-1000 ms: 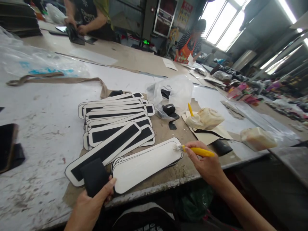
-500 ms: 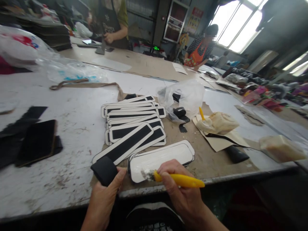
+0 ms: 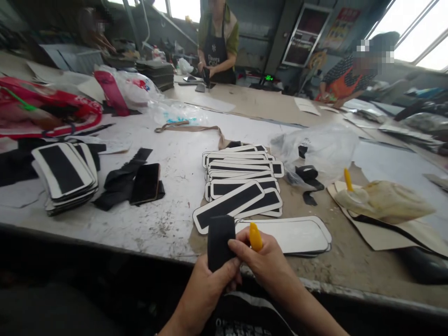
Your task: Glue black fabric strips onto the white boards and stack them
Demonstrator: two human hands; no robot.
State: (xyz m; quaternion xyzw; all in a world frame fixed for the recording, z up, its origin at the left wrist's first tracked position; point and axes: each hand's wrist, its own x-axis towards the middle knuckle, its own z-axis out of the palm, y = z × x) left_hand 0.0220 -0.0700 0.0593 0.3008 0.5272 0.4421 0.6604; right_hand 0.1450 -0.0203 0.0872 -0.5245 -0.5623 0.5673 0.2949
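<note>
My left hand (image 3: 206, 287) grips a black fabric strip (image 3: 220, 240) upright at the table's near edge. My right hand (image 3: 266, 263) touches the same strip with its fingertips while holding a yellow-handled brush (image 3: 255, 236), whose bristles are hidden. Just beyond the hands lies a white oblong panel (image 3: 290, 234) on top of a small stack. Behind it is a fanned pile of white panels with black centres (image 3: 241, 184).
A glue-covered lump with a second yellow brush (image 3: 381, 200) sits at right on brown card. A clear plastic bag (image 3: 322, 147) lies behind. At left are a phone (image 3: 145, 183), black strips and another panel stack (image 3: 65, 175). Other people work at the far side.
The view has swung left. My right hand has left the white panel and come to the black strip. My left hand has lifted the strip upright off the table edge.
</note>
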